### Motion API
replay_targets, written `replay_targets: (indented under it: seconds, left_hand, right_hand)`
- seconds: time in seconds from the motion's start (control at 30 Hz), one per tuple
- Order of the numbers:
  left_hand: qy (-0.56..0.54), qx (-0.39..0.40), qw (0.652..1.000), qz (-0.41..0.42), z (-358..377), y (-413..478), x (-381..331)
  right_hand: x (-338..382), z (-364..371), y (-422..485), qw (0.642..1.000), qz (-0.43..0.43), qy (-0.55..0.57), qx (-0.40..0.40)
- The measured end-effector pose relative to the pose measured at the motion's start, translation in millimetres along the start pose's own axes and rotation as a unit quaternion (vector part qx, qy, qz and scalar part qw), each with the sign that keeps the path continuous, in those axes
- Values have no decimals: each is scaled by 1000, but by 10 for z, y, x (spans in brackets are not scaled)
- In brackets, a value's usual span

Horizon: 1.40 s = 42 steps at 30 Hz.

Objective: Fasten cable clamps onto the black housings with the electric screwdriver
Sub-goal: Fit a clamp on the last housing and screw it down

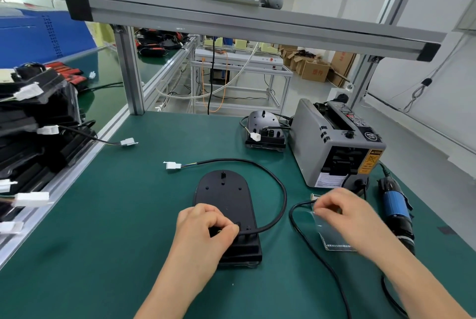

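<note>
A black housing (226, 200) lies flat on the green mat in front of me. Its black cable (279, 187) loops right and back to a white connector (172, 165). My left hand (206, 226) rests on the housing's near end, fingers pinching a small dark part where the cable enters. My right hand (345, 210) hovers over a small clear plastic tray (334, 236), its fingertips curled together at the tray's far edge; what they hold is too small to tell. The electric screwdriver (396, 210), blue and black, lies on the mat just right of that hand.
A grey tape dispenser machine (334, 143) stands at the right rear, with another housing (265, 130) beside it. Stacked black housings with white connectors (33, 143) fill the left side. An aluminium frame post (131, 71) rises behind. A second black cable (319, 257) runs toward me.
</note>
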<state>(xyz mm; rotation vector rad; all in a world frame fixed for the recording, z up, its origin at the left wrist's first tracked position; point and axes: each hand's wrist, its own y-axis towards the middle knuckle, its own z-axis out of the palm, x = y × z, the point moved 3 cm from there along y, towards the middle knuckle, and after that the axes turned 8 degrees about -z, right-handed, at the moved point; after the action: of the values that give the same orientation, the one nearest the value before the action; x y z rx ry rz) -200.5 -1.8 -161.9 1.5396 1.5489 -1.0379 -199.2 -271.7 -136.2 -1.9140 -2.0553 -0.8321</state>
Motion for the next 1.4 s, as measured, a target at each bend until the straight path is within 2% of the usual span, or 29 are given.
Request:
replay_targets:
  seconds: [0.07, 0.13, 0.2, 0.67, 0.9, 1.03, 1.2, 1.4]
  left_hand:
    - [-2, 2, 1000, -1, 0, -2, 4]
    - [-4, 4, 1000, 0, -2, -4, 2]
    - [2, 4, 1000, 9, -6, -4, -7]
    - [6, -13, 999, 42, 9, 11, 27]
    - [6, -21, 998, 55, 13, -1, 39]
    - [10, -28, 997, 70, 14, -12, 46]
    - [8, -30, 995, 92, 15, -40, 51]
    - [12, 4, 993, 114, -84, -52, 64]
  right_hand:
    - [395, 94, -73, 975, -15, 220, 23]
    - [707, 274, -128, 945, -35, 317, 64]
    - [889, 459, -140, 929, -43, 356, 89]
    - [906, 666, -49, 947, -1, 302, 115]
    - [940, 696, -78, 959, -18, 266, 94]
    - [952, 699, -68, 970, -16, 224, 91]
    - [989, 667, -14, 980, -44, 145, 128]
    - [960, 664, 44, 977, -34, 164, 129]
